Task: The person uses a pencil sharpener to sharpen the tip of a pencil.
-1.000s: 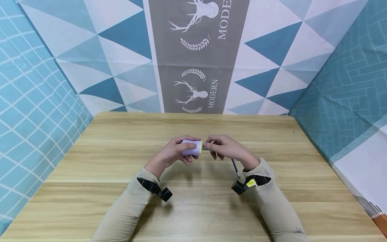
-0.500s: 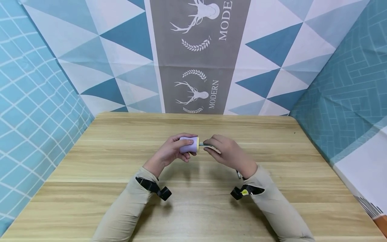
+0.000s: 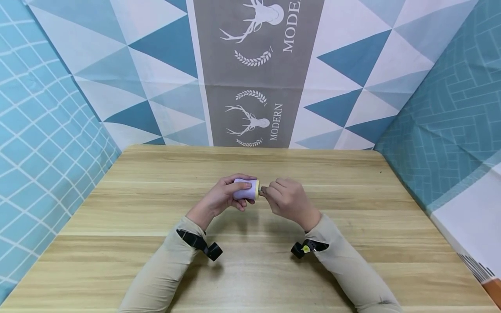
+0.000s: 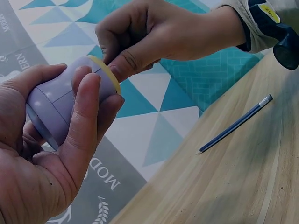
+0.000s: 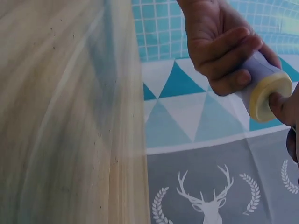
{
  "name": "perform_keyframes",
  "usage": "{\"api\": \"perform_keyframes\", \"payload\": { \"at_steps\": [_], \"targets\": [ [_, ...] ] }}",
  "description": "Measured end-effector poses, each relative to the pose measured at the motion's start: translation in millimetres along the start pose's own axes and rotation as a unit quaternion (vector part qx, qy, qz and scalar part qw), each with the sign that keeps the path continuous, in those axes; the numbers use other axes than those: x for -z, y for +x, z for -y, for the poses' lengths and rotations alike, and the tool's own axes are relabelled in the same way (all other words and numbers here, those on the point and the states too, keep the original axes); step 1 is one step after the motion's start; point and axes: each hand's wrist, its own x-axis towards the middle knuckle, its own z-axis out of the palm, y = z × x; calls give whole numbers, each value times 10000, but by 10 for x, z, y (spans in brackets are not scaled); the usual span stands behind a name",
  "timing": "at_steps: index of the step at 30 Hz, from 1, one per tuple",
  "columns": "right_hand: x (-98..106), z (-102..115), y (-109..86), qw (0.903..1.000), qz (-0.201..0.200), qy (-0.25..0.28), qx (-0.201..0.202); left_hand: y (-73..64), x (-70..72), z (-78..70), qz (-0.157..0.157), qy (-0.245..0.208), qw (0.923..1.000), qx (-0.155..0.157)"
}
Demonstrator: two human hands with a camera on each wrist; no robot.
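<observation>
In the head view my left hand (image 3: 217,199) grips a lavender, waisted cylinder with a yellow end, which looks like a crank pencil sharpener (image 3: 248,193). It is held on its side above the table, yellow end facing right. My right hand (image 3: 290,201) is at that end, fingers curled, pinching the short metal crank (image 3: 261,190); most of the crank is hidden by the fingers. The right wrist view has the thumb right at the recess of the yellow face (image 5: 261,109). A dark blue pencil (image 4: 233,125) lies on the table in the left wrist view.
The wooden table (image 3: 250,269) has its far edge against a patterned cloth backdrop (image 3: 250,78). Blue cloth hangs on both sides. Each wrist carries a black strapped camera, the left camera (image 3: 214,251) and the right camera (image 3: 297,250).
My right hand has swung round the yellow end, fingers now curled close against it, and its forearm shifted left, covering the pencil in the head view. My left hand stays nearly still.
</observation>
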Motion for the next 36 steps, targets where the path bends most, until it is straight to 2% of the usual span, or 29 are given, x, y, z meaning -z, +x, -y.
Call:
{"api": "perform_keyframes", "payload": {
  "at_steps": [2,4,6,7,8,9,10,12,14,16,18,20,21,22,23,24,29,33,36],
  "targets": [
    [0,9,2,9994,11,292,-185,3,-7,6,0,19,10000,0],
    [12,15,19,9959,138,699,-552,4,-17,10,-34,27,10000,11],
    [40,21,48,9846,436,1231,-1161,8,-17,17,-45,54,10000,5],
    [59,22,71,9733,664,1555,-1555,8,-16,20,-51,71,10000,-1],
    [82,22,99,9566,918,1914,-1994,7,-14,23,-61,90,9999,-6],
    [101,18,128,9348,1181,2273,-2462,10,-12,27,-82,99,9999,3],
    [121,12,157,9075,1455,2610,-2951,13,-10,32,-93,113,9999,16],
    [155,-9,218,8423,1901,3249,-3858,19,-8,42,-93,161,9998,27],
    [180,-38,270,7802,2210,3749,-4494,24,-10,51,-85,224,9997,62],
    [195,-68,297,7325,2433,4101,-4859,26,-15,56,-68,290,9995,88],
    [207,-92,310,6969,2600,4380,-5049,28,-17,61,-44,366,9993,89],
    [212,-105,310,6753,2719,4550,-5129,30,-16,66,-46,412,9991,90],
    [208,-108,306,6693,2754,4596,-5147,30,-13,66,-58,431,9990,79],
    [198,-108,301,6684,2793,4611,-5125,28,-4,69,-72,456,9989,65],
    [190,-103,305,6747,2828,4559,-5069,22,6,66,-83,461,9989,55],
    [185,-96,307,6858,2839,4498,-4968,18,17,61,-104,454,9989,54],
    [231,-91,324,7715,2943,3682,-4273,-6,43,12,-146,331,9993,7],
    [384,-123,308,8212,2801,3204,-3801,-5,31,-5,-100,224,9997,8],
    [459,-138,256,8638,2335,3074,-3238,-4,25,-7,-56,166,9998,7]
  ]
}}
